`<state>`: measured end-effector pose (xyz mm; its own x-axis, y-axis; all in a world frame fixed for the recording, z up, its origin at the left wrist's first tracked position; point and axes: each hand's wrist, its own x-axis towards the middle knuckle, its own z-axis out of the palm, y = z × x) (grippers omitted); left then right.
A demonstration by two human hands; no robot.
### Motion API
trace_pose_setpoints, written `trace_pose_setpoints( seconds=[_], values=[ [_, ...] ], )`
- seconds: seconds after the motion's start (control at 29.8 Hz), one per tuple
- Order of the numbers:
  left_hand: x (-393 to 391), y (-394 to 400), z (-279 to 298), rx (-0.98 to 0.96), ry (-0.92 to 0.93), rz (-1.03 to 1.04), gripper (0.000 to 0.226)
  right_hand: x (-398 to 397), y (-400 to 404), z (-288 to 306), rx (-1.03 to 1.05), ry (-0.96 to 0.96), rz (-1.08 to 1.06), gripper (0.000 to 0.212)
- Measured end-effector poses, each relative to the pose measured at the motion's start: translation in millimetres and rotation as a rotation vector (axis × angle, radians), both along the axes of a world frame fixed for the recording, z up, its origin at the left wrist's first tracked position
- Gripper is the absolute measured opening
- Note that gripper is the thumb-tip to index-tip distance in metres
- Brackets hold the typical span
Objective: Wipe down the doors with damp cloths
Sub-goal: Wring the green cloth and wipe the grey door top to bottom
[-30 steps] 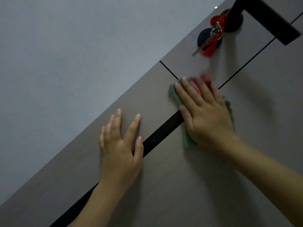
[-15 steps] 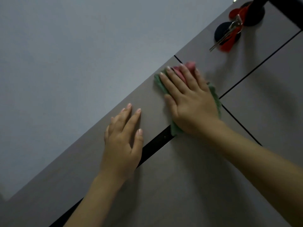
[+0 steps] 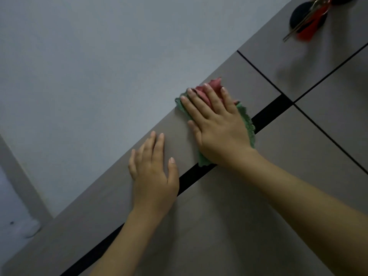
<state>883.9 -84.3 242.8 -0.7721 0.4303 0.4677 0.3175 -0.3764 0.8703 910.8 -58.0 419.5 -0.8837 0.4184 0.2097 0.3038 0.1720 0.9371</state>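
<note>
The grey-brown door point(image 3: 239, 206) fills the lower right of the view, crossed by a black inlay strip point(image 3: 268, 112) and thin dark grooves. My right hand point(image 3: 217, 126) presses a green and pink cloth point(image 3: 248, 124) flat against the door, fingers straight, just beside the door's left edge. My left hand point(image 3: 153, 172) lies flat on the door below and left of it, fingers straight, holding nothing. The cloth covers part of the black strip.
A pale grey wall point(image 3: 99, 66) lies left of the door edge. At the top right, keys with a red tassel point(image 3: 306, 26) hang from a round black lock. A light-coloured frame strip point(image 3: 22, 182) shows at the lower left.
My right hand has slid the cloth along the door away from the lock, toward the door's left edge. The lock and keys have drifted to the frame's top right. My left hand stays flat.
</note>
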Motion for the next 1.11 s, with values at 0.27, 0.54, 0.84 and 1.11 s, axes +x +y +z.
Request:
trace_pose_setpoints(
  seconds=[0.27,0.54,0.84,1.11],
  values=[
    [-11.9,-2.5,-14.1,0.071,0.038,-0.057,0.062,70.6,-21.1,-24.4,-0.135,-0.308,0.005,0.052],
    [-6.3,0.0,-9.3,0.007,0.063,-0.013,0.068,25.7,-7.1,-30.2,-0.025,-0.113,0.003,0.054],
    [17.5,-8.9,36.1,0.086,0.217,0.024,0.059,97.9,-24.4,45.1,0.072,0.162,0.043,0.055],
    [38.9,-18.2,45.1,0.002,0.291,-0.045,0.065,176.6,-47.5,-3.1,-0.005,-0.153,0.082,0.051]
  ],
)
